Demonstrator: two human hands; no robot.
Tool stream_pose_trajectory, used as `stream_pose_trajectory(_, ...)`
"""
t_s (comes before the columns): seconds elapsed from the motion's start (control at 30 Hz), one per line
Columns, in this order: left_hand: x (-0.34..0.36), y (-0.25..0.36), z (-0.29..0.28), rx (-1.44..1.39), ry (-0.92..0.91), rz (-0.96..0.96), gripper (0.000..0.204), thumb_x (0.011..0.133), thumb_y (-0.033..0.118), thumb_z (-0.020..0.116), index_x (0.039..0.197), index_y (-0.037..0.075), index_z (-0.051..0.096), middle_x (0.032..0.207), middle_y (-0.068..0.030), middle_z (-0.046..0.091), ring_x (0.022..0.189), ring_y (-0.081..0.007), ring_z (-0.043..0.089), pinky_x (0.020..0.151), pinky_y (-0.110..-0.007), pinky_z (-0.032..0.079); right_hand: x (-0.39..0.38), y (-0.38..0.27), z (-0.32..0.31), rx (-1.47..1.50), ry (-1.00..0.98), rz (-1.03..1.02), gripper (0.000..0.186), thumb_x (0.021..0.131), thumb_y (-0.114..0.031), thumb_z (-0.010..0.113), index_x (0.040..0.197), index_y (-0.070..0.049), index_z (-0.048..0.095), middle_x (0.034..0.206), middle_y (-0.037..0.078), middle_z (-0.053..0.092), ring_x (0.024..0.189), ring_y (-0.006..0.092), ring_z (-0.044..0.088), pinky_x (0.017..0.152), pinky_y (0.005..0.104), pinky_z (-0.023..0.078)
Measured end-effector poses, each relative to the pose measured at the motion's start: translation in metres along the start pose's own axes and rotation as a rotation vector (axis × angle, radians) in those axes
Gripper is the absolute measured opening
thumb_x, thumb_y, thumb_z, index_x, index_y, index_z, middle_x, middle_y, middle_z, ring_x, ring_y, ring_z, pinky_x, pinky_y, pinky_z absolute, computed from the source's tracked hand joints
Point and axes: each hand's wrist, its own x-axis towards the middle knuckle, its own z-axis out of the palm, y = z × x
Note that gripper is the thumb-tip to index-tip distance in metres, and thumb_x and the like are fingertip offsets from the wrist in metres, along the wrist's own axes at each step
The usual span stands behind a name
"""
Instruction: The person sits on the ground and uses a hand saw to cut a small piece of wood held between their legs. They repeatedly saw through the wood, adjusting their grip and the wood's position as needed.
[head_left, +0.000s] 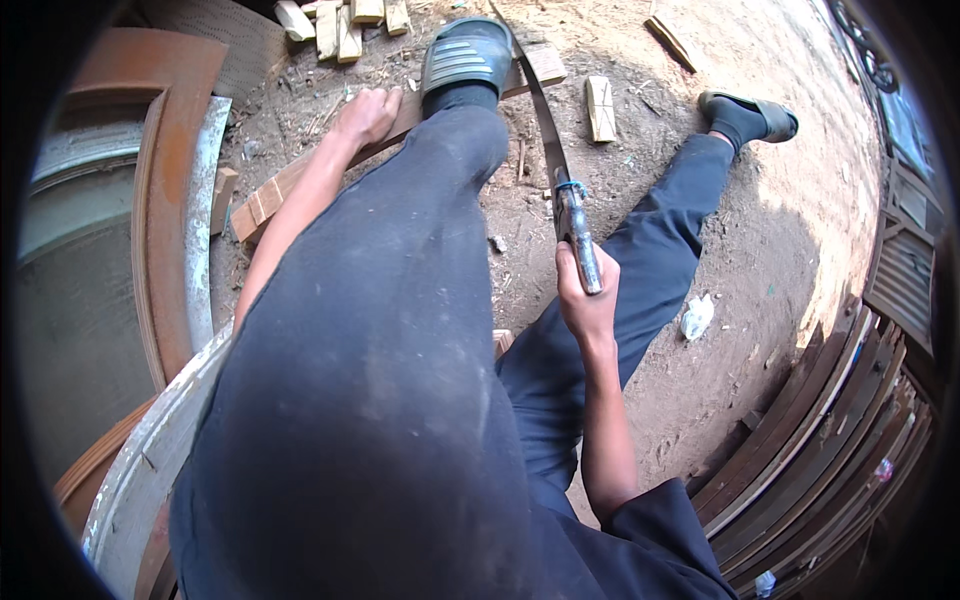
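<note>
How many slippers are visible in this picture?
2: the left slipper over the wooden beam, the right slipper on the ground farther right. No others show.

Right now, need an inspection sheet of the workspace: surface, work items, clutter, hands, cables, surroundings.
Surface: dirt ground, littered with small debris.
Work items: handsaw crossing the timber beam; blade contact unclear.
Clutter: wood offcuts, loose block, crumpled white plastic.
Hands: left hand curled at the beam; right hand gripping the handsaw.
Cables: nothing seen.
Surroundings: brown wooden frame left, stacked boards right.
</note>
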Motion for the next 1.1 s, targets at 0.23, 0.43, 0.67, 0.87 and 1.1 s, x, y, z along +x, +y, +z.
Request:
stream_pose_trajectory(0.23, -0.007, 0.011, 0.011, 0.012, 0.160, -0.142, 0.065, 0.096, 0.046, 0.029, 0.082, -0.004, 0.068, 0.088, -0.0318, 0.064, 0.088, -0.0457, 0.063, 0.084, -0.052, 0.048, -0.035, -0.002, -0.021, 0.148, 0.004, 0.074, 0.021, 0.084, -0.008, 0.058, 0.065, -0.001, 0.051, 0.053, 0.000, 0.045, 0.050, 0.0058, 0.039, 0.045, 0.0280, 0.033)
stream_pose_trajectory(0.43, -0.036, 0.046, 0.007, 0.044, 0.143, -0.109, 0.064, 0.096, 0.052, 0.030, 0.078, 0.002, 0.066, 0.078, -0.0254, 0.066, 0.074, -0.0389, 0.066, 0.071, -0.049, 0.052, -0.103, -0.005, -0.034, 0.249, 0.037, 0.201, 0.022, 0.086, -0.008, 0.058, 0.067, 0.000, 0.051, 0.053, -0.001, 0.044, 0.050, 0.0056, 0.039, 0.046, 0.0272, 0.033)
stream_pose_trajectory(0.67, -0.087, 0.043, 0.015, 0.145, 0.309, 0.072, 0.060, 0.094, 0.057, 0.035, 0.083, 0.005, 0.061, 0.076, -0.0180, 0.065, 0.070, -0.0336, 0.065, 0.065, -0.045, 0.051, -0.126, -0.030, -0.059, 0.149, 0.018, 0.063, 0.018, 0.085, -0.008, 0.059, 0.070, 0.000, 0.053, 0.052, 0.000, 0.045, 0.047, 0.0063, 0.042, 0.045, 0.0257, 0.033)
stream_pose_trajectory(0.87, -0.117, 0.030, 0.028, 0.235, 0.456, 0.256, 0.063, 0.090, 0.061, 0.038, 0.101, 0.001, 0.057, 0.090, -0.0160, 0.058, 0.086, -0.0308, 0.059, 0.072, -0.041, 0.046, -0.069, -0.042, -0.052, 0.141, -0.006, -0.058, 0.016, 0.084, -0.007, 0.059, 0.071, 0.001, 0.054, 0.051, 0.001, 0.044, 0.045, 0.0074, 0.041, 0.044, 0.0265, 0.033)
stream_pose_trajectory(1.1, -0.120, 0.036, 0.032, 0.132, 0.315, 0.106, 0.067, 0.088, 0.063, 0.040, 0.105, 0.000, 0.054, 0.092, -0.0165, 0.058, 0.087, -0.0339, 0.057, 0.077, -0.041, 0.042, -0.018, -0.013, -0.015, 0.146, -0.064, -0.021, 0.015, 0.085, -0.007, 0.060, 0.073, 0.000, 0.055, 0.051, 0.002, 0.044, 0.046, 0.0061, 0.040, 0.044, 0.0262, 0.033)
